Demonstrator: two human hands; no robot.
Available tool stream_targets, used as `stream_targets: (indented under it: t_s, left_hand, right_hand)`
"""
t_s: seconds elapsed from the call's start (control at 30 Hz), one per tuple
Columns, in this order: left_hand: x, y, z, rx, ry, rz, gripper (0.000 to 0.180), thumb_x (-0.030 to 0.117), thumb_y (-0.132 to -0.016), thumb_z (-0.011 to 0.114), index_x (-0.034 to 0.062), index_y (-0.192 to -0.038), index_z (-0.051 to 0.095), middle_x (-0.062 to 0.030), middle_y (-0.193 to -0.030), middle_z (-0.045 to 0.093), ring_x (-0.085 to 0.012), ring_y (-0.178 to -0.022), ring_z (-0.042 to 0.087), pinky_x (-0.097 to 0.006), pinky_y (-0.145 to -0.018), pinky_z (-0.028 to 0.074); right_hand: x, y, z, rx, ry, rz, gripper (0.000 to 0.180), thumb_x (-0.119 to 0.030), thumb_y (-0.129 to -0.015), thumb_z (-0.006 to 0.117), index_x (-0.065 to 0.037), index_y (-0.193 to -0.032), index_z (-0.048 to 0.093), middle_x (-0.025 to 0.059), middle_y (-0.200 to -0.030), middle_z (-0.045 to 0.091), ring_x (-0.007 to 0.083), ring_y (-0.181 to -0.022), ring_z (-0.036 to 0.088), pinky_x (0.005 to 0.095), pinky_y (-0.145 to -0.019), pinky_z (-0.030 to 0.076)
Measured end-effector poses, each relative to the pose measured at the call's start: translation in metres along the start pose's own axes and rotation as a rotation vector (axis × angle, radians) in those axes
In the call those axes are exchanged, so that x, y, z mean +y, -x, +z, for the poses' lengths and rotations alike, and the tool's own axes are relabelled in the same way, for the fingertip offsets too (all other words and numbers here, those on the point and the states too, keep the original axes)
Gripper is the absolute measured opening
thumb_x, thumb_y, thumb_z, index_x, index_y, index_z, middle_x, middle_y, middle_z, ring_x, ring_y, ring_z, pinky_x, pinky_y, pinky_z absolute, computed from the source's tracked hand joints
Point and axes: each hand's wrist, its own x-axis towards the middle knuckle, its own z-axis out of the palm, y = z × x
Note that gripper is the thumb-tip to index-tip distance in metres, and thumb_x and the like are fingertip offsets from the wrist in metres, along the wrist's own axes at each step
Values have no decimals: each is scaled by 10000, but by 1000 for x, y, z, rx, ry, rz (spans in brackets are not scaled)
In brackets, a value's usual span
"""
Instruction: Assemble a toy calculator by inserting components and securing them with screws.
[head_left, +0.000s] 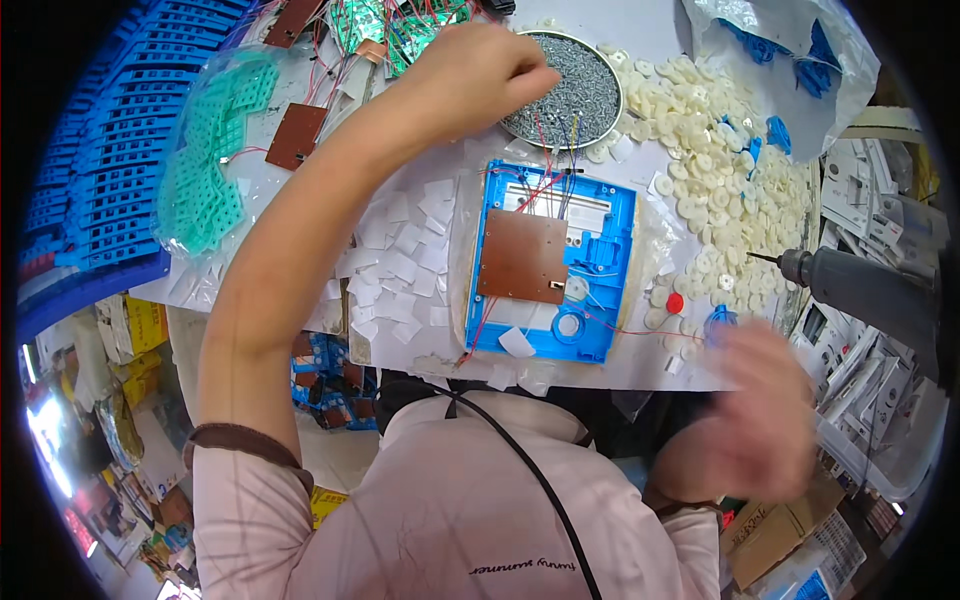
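Observation:
My left hand (488, 78) reaches over the near-left rim of a round tin (570, 90) full of small grey screws. Its fingers are curled together, and whatever they may pinch is hidden. My right hand (760, 410) is smeared by motion off the table's front edge, below an electric screwdriver (850, 278) with a thin bit. Between the hands lies a blue plastic housing (612, 250). A brown circuit board (522, 256) rests in it, with red and dark wires running from it. A small white square (516, 342) sits on the housing's front edge.
Cream plastic discs (735, 165) are heaped at the right, with a red disc (675, 302) near them. White squares (405, 265) lie scattered left of the housing. Green grid pieces (215, 160) and blue slatted parts (130, 130) are stacked farther left. A bin of white parts (870, 370) stands right.

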Motion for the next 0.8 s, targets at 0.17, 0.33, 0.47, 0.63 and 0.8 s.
stream_targets:
  t_s: [0.17,0.33,0.47,0.63,0.8]
  left_hand:
    - [51,76,-7,-47,620,124,79,123,-853,752,90,-906,705,-21,-915,682,-207,-814,612,-337,-759,430]
    - [84,129,28,206,241,195,154,100,-829,765,143,-971,726,13,-918,683,-190,-856,621,-382,-845,335]
    - [89,134,44,289,286,199,200,79,-806,774,154,-986,728,30,-911,683,-172,-811,607,-383,-799,316]
    - [89,138,44,294,355,196,250,41,-761,786,151,-977,723,34,-888,677,-169,-761,586,-377,-790,319]
    - [88,136,49,323,377,230,260,54,-741,799,154,-968,720,40,-870,669,-172,-737,572,-381,-779,313]
  right_hand:
    - [54,8,-64,957,-466,84,396,-215,-969,558,19,-1288,555,209,-1052,669,366,-1007,641,538,-985,478]
    - [63,-57,18,231,-904,167,311,-236,-972,602,-109,-1244,520,-20,-757,529,128,-678,472,317,-693,400]
    - [19,-66,37,212,-1026,146,224,-276,-1001,644,-178,-1160,519,-98,-685,550,62,-572,474,256,-572,385]
    - [8,-66,48,227,-1068,164,262,-301,-981,701,-184,-1116,510,-82,-686,582,72,-553,532,268,-565,423]
    - [4,-61,53,247,-1072,214,270,-279,-965,724,-177,-1088,507,-65,-673,586,91,-546,548,276,-560,427]
